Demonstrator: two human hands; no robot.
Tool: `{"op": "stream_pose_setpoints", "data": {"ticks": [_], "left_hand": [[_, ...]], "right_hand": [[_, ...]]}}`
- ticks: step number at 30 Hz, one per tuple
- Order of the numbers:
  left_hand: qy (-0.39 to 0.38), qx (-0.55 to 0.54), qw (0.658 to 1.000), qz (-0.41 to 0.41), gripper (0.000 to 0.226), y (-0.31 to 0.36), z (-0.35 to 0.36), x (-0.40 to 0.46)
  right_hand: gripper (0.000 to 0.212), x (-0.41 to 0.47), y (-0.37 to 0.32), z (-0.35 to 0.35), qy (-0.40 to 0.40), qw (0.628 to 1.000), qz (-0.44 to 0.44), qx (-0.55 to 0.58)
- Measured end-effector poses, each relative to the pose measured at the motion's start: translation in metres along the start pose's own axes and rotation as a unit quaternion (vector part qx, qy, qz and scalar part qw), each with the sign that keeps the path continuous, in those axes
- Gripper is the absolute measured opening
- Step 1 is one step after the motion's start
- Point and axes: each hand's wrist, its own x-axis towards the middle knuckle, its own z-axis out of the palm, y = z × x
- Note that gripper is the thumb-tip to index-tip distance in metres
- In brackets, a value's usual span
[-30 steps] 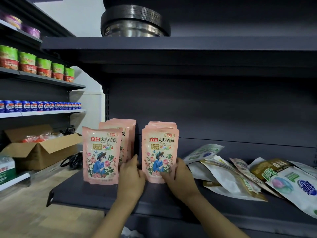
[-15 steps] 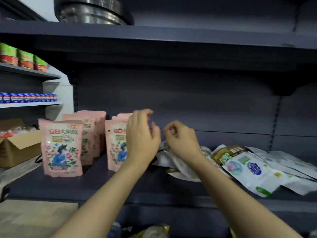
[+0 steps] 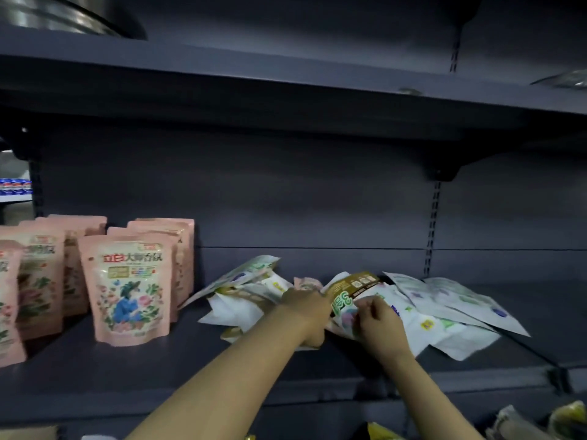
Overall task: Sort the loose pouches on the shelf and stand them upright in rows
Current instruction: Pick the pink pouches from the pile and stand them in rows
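Note:
Pink flowered pouches (image 3: 127, 287) stand upright in two rows at the left of the dark shelf (image 3: 127, 376). A heap of loose white and gold pouches (image 3: 444, 306) lies flat in the middle and right. My left hand (image 3: 306, 312) reaches into the heap, fingers buried among the pouches. My right hand (image 3: 378, 322) pinches a white pouch with a gold top (image 3: 352, 287) lying on the heap. The image is blurred by motion.
The shelf above (image 3: 286, 77) hangs low over the work area with a metal pan (image 3: 63, 14) on it. A shelf bracket (image 3: 441, 173) sits on the back wall at right. Yellow packets (image 3: 565, 420) show on the level below.
Both hands dropped from mid-air down into the loose heap and took hold there. The view swung right, so the pink rows now sit at the left edge.

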Motion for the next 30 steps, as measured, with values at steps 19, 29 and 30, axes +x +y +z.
{"op": "stream_pose_setpoints", "data": {"ticks": [19,29,30], "left_hand": [[0.371,-0.419,0.806,-0.191,0.037,-0.052,-0.018,0.022],[0.238,-0.753,0.608,-0.086,0.046,-0.077,-0.045,-0.015],[0.221,-0.76,0.607,-0.066,0.045,-0.079,-0.048,-0.019]], "right_hand": [[0.019,-0.003,0.003,-0.003,-0.007,0.992,0.009,0.129],[0.048,-0.021,-0.038,-0.016,-0.06,0.953,-0.155,0.252],[0.069,-0.022,-0.049,-0.019,-0.088,0.954,-0.165,0.234]]}}
